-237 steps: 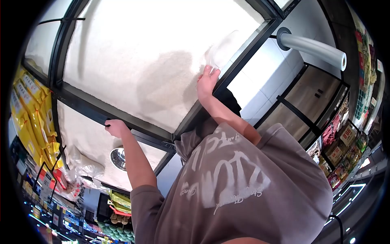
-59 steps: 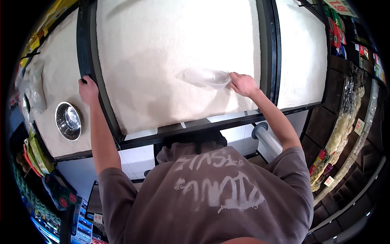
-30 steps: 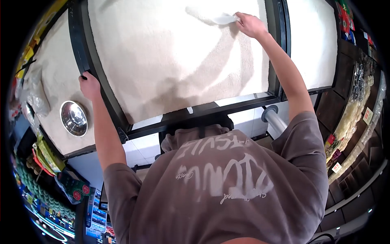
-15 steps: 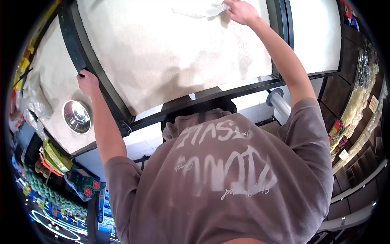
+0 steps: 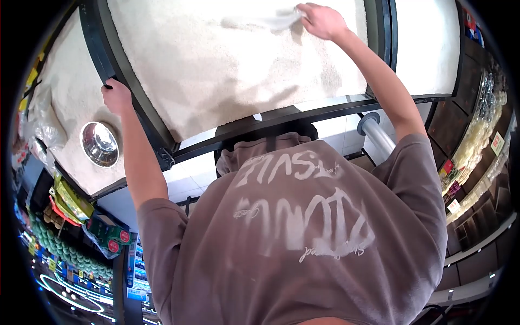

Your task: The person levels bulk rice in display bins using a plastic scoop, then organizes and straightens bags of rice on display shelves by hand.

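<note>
My right hand (image 5: 324, 23) is closed on the handle of a whitish translucent scoop (image 5: 284, 20), blurred by motion. The scoop lies low over the pale grain (image 5: 233, 65), which looks like rice, near the far side of the middle bin. Its outline is hard to separate from the grain. On the left, my left hand (image 5: 116, 96) is wrapped round the black frame bar (image 5: 103, 57) between the middle and left bins. A shiny metal bowl (image 5: 99, 144) rests on the grain in the left bin, just below that hand.
Clear plastic bags (image 5: 49, 127) lie at the left bin's outer side. A black front rail (image 5: 244, 130) crosses before my body, with a roll of clear film (image 5: 376, 135) beyond it. Bagged goods hang on the right shelves (image 5: 471, 146); green packages (image 5: 111, 235) stand lower left.
My right hand has moved slightly down and to the right with the scoop, and its fingers show differently. My left hand still grips the bar. The view has shifted a little.
</note>
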A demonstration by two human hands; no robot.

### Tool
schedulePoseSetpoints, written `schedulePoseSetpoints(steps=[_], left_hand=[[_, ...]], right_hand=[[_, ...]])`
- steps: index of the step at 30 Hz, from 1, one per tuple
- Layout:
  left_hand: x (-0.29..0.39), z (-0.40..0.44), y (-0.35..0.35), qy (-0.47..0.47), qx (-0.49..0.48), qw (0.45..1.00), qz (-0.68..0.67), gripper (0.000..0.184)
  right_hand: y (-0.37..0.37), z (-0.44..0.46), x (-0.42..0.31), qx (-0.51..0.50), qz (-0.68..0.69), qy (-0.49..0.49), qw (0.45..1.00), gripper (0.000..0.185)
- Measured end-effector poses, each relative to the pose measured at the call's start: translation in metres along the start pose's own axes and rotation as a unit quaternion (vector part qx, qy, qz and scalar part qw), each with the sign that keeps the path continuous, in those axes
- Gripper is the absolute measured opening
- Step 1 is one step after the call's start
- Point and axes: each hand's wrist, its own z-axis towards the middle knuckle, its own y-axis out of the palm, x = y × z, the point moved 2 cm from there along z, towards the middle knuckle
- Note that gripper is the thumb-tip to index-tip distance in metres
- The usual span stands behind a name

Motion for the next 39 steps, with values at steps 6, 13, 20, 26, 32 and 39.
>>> schedulePoseSetpoints(steps=[6,13,20,26,32,39], left_hand=[[0.003,-0.004,-0.004,-0.013,-0.009,1.0,-0.005,0.053],[-0.005,0.003,0.004,-0.019,-0.002,1.0,0.012,0.053],[0.001,-0.001,-0.001,-0.021,-0.009,1.0,0.014,0.054],[-0.002,0.001,0.0,-0.023,-0.015,0.999,0.017,0.056],[-0.003,0.002,0.002,-0.019,-0.009,1.0,0.012,0.056],[-0.002,0.0,-0.002,-0.013,-0.021,1.0,0.017,0.056]], right_hand=[[0.028,-0.028,0.006,-0.097,0.006,-0.018,0.995,0.04],[0.03,-0.1,0.005,-0.127,0.021,-0.057,0.99,0.034],[0.029,-0.095,0.047,-0.047,0.027,0.083,0.995,0.036],[0.049,-0.145,-0.003,-0.136,0.032,-0.048,0.989,0.034],[0.047,-0.124,0.018,-0.075,0.069,0.053,0.993,0.035],[0.058,-0.151,0.005,-0.094,0.054,-0.128,0.986,0.035]])
